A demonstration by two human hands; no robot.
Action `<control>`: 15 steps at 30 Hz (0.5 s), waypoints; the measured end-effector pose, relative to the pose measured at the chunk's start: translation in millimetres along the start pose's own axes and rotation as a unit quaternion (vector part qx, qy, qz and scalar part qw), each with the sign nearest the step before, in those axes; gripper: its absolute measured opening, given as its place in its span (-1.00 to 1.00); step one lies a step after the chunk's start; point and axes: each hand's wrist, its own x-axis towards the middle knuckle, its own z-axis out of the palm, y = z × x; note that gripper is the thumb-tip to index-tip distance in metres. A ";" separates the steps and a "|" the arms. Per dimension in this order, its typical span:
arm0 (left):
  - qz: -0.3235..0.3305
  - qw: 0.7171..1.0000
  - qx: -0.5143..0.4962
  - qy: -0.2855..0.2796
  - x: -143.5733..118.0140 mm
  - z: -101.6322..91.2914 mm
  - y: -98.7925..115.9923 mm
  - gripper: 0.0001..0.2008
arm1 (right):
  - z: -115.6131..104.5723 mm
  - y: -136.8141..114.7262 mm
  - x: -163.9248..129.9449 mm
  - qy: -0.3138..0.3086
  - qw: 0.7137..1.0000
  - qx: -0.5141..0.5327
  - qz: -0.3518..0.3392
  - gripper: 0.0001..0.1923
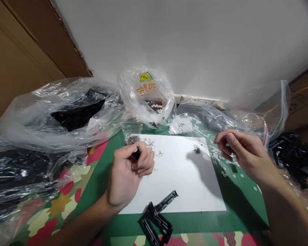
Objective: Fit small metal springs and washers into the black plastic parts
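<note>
L hand: fingers curled tight round a small black plastic part, over the left edge of the white paper sheet.
R hand: raised over the sheet's far right corner, fingers half curled, pinched tips; can't tell if it holds anything.
Sheet: flat on green desk mat; loose small metal wire springs nr far left corner, tiny clump nr far right.
Near edge: black plastic rail pieces overlapping it.
Beyond R hand: small white round discs scattered on mat.

Makeshift assembly workbench: cardboard cartons, plastic bags of small parts.
</note>
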 end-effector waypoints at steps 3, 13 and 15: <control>-0.020 1.000 0.010 0.000 1.8 0.4 -2.9 -0.61 | -1.8 -8.7 -3.5 -0.085 0.993 -0.085 0.015 -0.61; -0.050 0.998 0.019 -0.034 -5.2 5.6 -6.9 -0.63 | 12.3 -23.2 -20.3 -0.190 0.945 -0.267 -0.013 -0.79; -0.047 0.998 0.012 -0.029 -4.4 5.5 -4.4 -0.63 | 8.1 -30.4 -39.6 -0.165 0.954 -0.252 -0.001 -0.81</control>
